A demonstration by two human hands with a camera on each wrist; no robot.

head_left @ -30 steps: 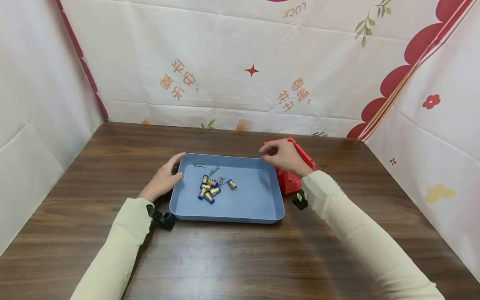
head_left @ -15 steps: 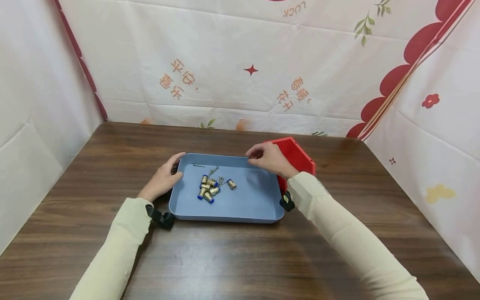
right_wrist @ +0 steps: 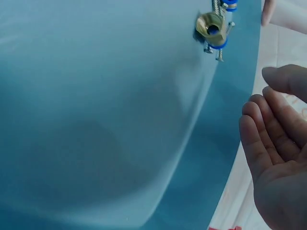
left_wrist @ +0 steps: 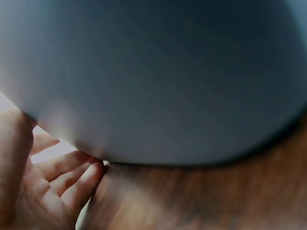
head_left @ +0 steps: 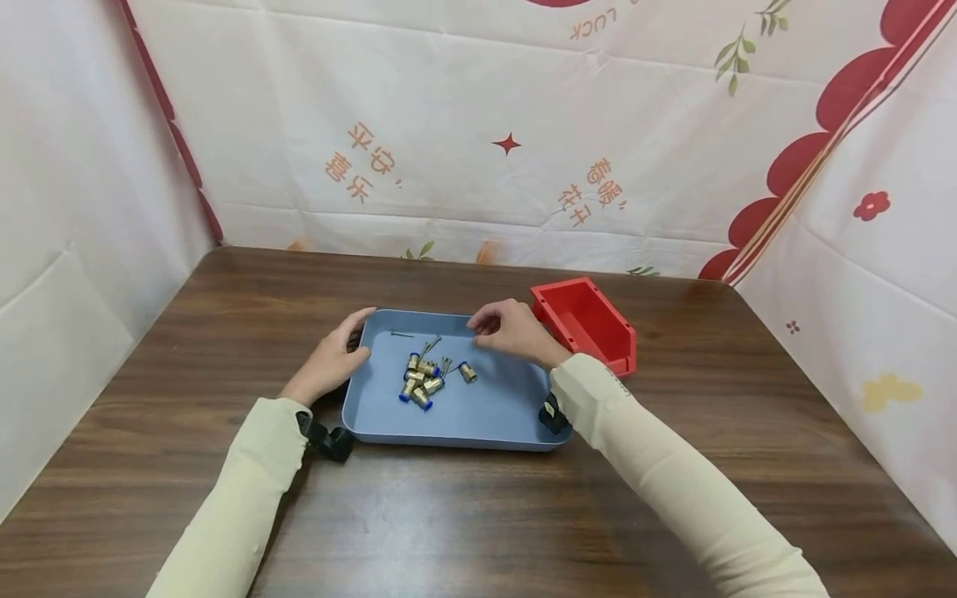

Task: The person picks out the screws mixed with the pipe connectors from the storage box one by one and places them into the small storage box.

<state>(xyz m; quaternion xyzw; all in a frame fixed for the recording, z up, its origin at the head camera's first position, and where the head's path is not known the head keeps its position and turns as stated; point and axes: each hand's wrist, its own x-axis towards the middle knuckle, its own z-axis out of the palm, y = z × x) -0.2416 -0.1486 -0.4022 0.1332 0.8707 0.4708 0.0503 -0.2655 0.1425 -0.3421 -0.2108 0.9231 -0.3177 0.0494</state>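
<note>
A blue-grey tray lies on the table, holding a small heap of brass push-in fittings with blue collars. One fitting sits slightly apart on the right. Thin screws lie among them, and a single screw is by the far wall. My left hand rests against the tray's left side, fingers extended to the far corner; in the left wrist view its fingers touch the outer wall. My right hand hovers over the tray's far right part, fingers loosely bent, holding nothing; its palm is bare.
A red plastic bin stands just beyond the tray's right far corner, behind my right wrist. Wooden tabletop surrounds the tray. A printed cloth hangs along the far edge and both sides.
My right hand has moved left from over the red bin to above the tray, uncovering the bin. My left hand stays at the tray's side. The view has shifted slightly.
</note>
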